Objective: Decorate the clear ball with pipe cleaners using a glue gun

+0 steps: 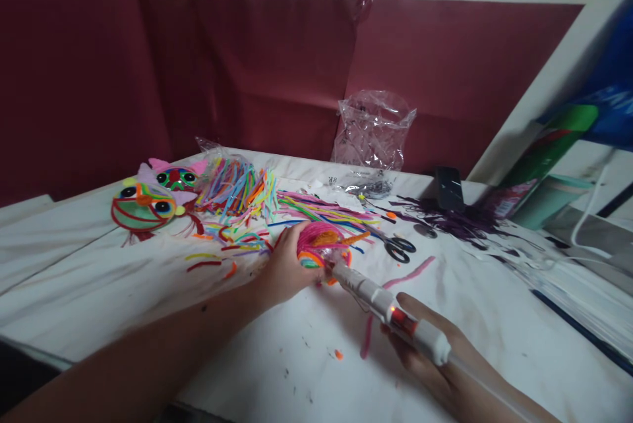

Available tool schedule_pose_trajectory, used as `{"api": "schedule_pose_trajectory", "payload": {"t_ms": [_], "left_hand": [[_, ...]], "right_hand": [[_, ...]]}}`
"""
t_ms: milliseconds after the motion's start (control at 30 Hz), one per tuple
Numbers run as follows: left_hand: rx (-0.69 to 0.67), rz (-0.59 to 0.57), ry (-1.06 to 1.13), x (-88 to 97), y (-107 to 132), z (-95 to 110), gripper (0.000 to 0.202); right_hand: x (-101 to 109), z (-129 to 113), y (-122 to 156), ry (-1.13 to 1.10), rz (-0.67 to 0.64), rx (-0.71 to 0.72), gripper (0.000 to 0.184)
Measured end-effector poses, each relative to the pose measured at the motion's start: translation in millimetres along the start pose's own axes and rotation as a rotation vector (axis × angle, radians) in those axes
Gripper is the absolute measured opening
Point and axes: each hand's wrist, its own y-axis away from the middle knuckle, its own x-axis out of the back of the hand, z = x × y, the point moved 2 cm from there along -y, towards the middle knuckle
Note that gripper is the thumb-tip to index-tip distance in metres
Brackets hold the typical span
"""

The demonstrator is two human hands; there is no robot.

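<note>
My left hand (283, 269) is closed around a small round craft piece (319, 238) covered in pink, orange and rainbow pipe cleaners. An orange pipe cleaner (356, 238) sticks out from its right side. In my right hand (425, 331) is a white hot glue gun (368, 292) with a lit red light, its nozzle pointing at the lower edge of the craft piece. Whether the nozzle touches it I cannot tell. Pink pipe cleaners (410, 273) lie on the table beside and beneath the glue gun.
Two finished-looking animal-face crafts (143, 207) lie at the left near a bundle of coloured pipe cleaners (240, 186). Dark-handled scissors (398, 248), a black phone (448, 188) and purple strips (469, 222) are to the right. A clear plastic bag (373, 130) stands behind.
</note>
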Motion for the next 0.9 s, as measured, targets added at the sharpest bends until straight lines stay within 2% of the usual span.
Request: {"api": "schedule_pose_trajectory", "payload": {"t_ms": [100, 233, 500, 700, 900], "left_hand": [[0.011, -0.024, -0.023, -0.5, 0.1, 0.8, 0.090], [0.008, -0.001, -0.082, -1.0, 0.4, 5.5, 0.089], [0.011, -0.023, -0.022, 0.2, -0.2, 1.4, 0.089], [0.027, -0.027, -0.079, -0.6, 0.0, 3.0, 0.091], [-0.030, -0.011, -0.153, -1.6, 1.7, 6.8, 0.089]], "right_hand": [[-0.2, -0.3, -2.3, 0.006, -0.020, 0.001, 0.014], [-0.5, -3.3, -4.5, -0.003, -0.023, 0.006, 0.013], [2.0, -3.1, 3.3, -0.051, -0.052, -0.028, 0.010], [2.1, -5.0, -1.7, -0.068, -0.063, 0.020, 0.011], [-0.9, -6.7, -5.4, -0.049, -0.035, 0.011, 0.014]]}}
